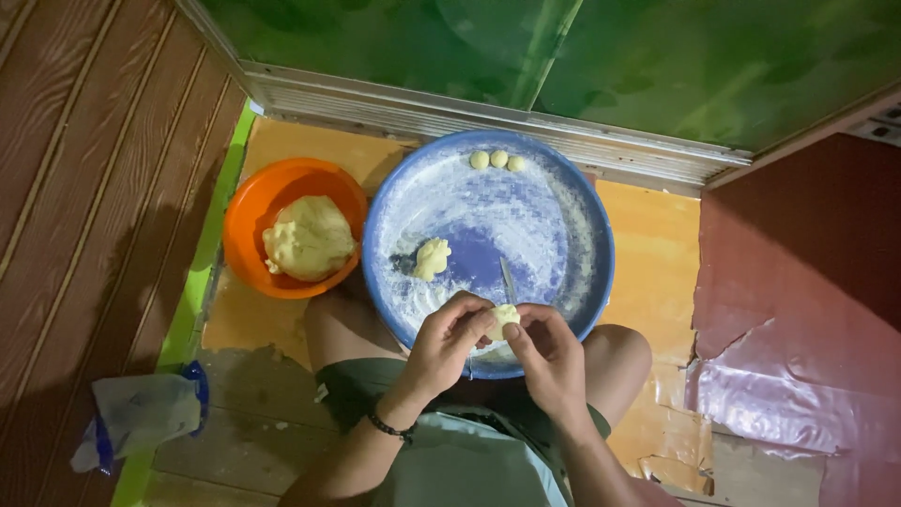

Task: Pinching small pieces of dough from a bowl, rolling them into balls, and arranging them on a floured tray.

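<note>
Seated on worn floorboards below a green wall, a person pinches a small dough piece point(504, 317) between left hand point(449, 340) and right hand point(549, 352), fingertips clamped on it over a floured blue tray point(582, 211), where even, gentle pressure would likely round it best.

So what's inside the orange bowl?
The orange bowl holds one big lump of pale yellow dough, which fills most of it. Whatever lies beneath the lump is covered, so the bottom of the bowl cannot be seen.

Black wristband point(389, 428), green shorts point(352, 385)
</note>
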